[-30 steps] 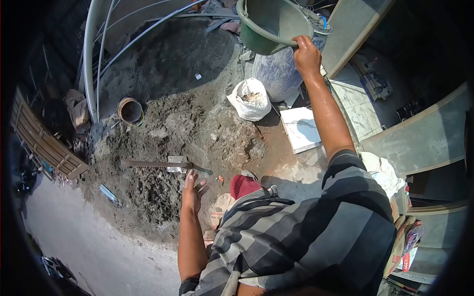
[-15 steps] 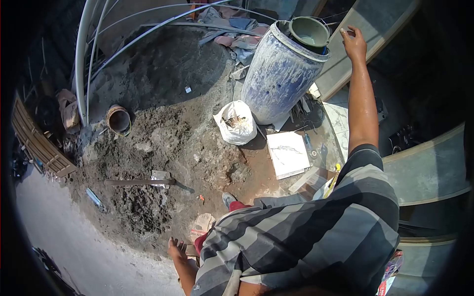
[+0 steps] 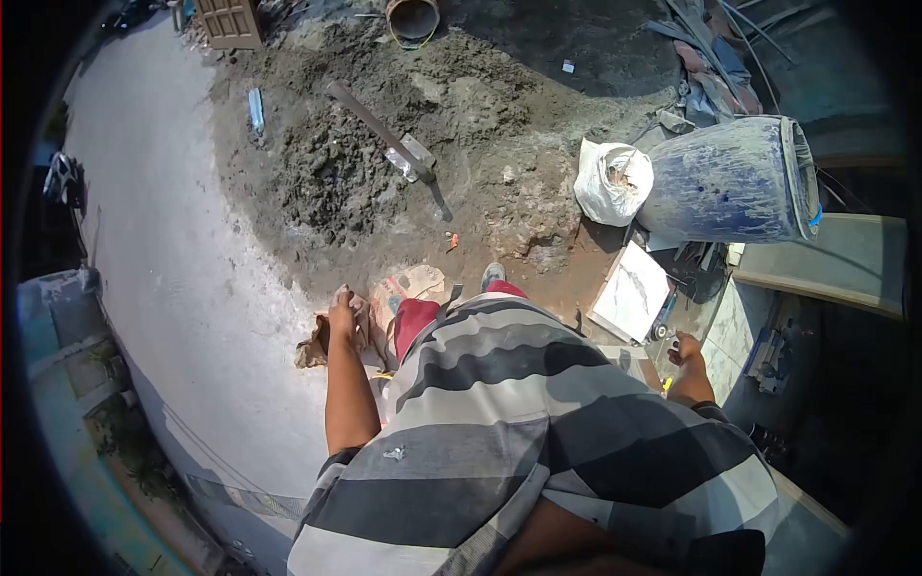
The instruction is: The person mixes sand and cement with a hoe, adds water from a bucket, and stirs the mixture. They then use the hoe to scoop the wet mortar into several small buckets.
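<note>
My left hand (image 3: 342, 307) hangs over the pale concrete, its fingers loosely bent and nothing seen in them. Just beside it lies a torn, crumpled brown paper sack (image 3: 314, 346). On the other side, my right hand (image 3: 685, 348) is low with fingers apart, holding nothing. It is nearest to a white marbled tile (image 3: 631, 293) and a small round-headed tool (image 3: 660, 330). Ahead, a long-handled tool that looks like a hoe (image 3: 381, 132) lies across a heap of wet grey mortar (image 3: 336, 178).
A blue, cement-stained barrel (image 3: 725, 182) stands at right beside a white sack (image 3: 613, 182) of debris. A bucket (image 3: 413, 21) sits at the far edge of the sand. Framed panels (image 3: 826, 264) border the right side. A light-blue object (image 3: 255, 110) lies left of the mortar.
My right arm has come down from beside the barrel's top to low at my right side. The view has turned, and the bucket at the barrel's mouth is out of sight.
</note>
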`<move>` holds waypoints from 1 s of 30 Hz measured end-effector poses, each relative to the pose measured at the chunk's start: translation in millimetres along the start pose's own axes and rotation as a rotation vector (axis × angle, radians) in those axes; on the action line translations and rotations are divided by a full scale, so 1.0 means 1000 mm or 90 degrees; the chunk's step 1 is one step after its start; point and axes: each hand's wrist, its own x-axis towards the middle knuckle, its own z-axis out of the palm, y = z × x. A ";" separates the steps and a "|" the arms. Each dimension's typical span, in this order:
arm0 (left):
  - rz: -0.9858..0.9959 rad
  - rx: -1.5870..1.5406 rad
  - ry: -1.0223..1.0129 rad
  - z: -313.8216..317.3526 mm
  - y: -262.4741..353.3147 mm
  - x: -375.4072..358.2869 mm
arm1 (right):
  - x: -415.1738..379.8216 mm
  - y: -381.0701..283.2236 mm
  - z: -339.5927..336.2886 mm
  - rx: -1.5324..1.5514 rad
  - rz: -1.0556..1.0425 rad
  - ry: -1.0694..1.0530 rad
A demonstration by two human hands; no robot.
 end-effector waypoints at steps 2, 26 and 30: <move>-0.052 -0.027 0.011 -0.027 -0.006 -0.020 | -0.043 0.030 0.088 -0.070 0.064 -0.179; -0.061 -0.289 0.376 -0.291 0.031 0.054 | -0.179 -0.347 0.518 -0.375 -0.172 -0.184; -0.168 -0.363 0.372 -0.287 0.004 0.045 | -0.239 -0.447 0.598 -0.354 -0.359 -0.235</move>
